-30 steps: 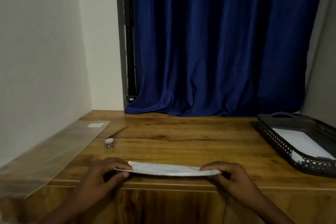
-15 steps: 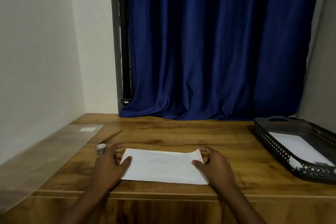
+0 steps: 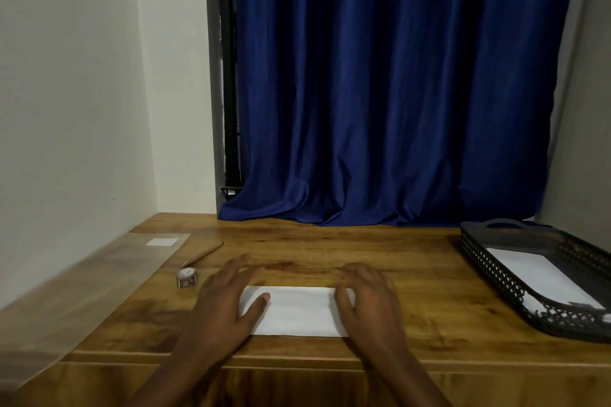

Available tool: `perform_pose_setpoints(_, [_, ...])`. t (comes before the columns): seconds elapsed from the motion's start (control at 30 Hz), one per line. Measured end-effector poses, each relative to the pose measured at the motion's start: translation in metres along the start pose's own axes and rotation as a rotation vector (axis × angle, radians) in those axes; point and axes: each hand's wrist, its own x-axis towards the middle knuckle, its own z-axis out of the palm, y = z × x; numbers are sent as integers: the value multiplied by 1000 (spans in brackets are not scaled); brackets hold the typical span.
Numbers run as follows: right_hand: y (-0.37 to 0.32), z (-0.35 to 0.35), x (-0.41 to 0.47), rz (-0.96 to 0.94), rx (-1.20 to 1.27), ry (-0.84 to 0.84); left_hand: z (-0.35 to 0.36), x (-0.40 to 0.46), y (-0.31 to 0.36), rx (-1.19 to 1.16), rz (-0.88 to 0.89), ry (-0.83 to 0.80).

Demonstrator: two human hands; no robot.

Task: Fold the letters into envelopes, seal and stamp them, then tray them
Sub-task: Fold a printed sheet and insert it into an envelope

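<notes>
The white folded paper letter point(image 3: 294, 312), lifted a second ago, now lies flat near the wooden table's point(image 3: 330, 251) front edge; left hand point(image 3: 224, 304) and right hand point(image 3: 370, 301) press it with straightened fingers, creasing the fold.

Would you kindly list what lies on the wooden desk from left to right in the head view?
Clear plastic sheet → thin brown pen → small round stamp roll → left hand → folded white paper → right hand → black perforated tray.
</notes>
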Motion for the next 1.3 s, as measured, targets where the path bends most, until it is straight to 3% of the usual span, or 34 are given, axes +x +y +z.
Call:
perform_pose_setpoints(0.07, [-25, 8, 4, -89, -34, -180, 5, 7, 11, 70, 42, -141])
perform_pose_setpoints(0.17, [-48, 21, 5, -130, -55, -583, 20, 11, 14, 164, 70, -386])
perform_pose_setpoints(0.23, [-48, 31, 2, -104, -53, -775, 27, 12, 7, 225, 62, -458])
perform_pose_setpoints(0.43, [-9, 27, 6, 22, -144, -892, 29, 13, 7, 275, 48, -525])
perform_pose_setpoints(0.7, [18, 19, 2, 142, -165, -818, 32, 14, 4, 249, 55, -533])
perform_pose_setpoints(0.8, [17, 17, -2, 165, -109, -720, 29, 12, 3, 184, 57, -458])
perform_pose_setpoints(0.97, [24, 5, -8, 275, 317, -309, 17, 11, -5, -344, -133, -126])
perform_pose_setpoints(1.1, [34, 0, -5, 521, 678, -36, -5, 22, -30, -329, -261, 243])
perform_pose_setpoints(1.17, [35, -3, -2, 586, 770, 21, -17, 30, -59, -356, -365, 335])
perform_pose_setpoints(1.3, [39, 3, 0, 635, 779, -1, -28, 38, -106, -284, -454, 182])
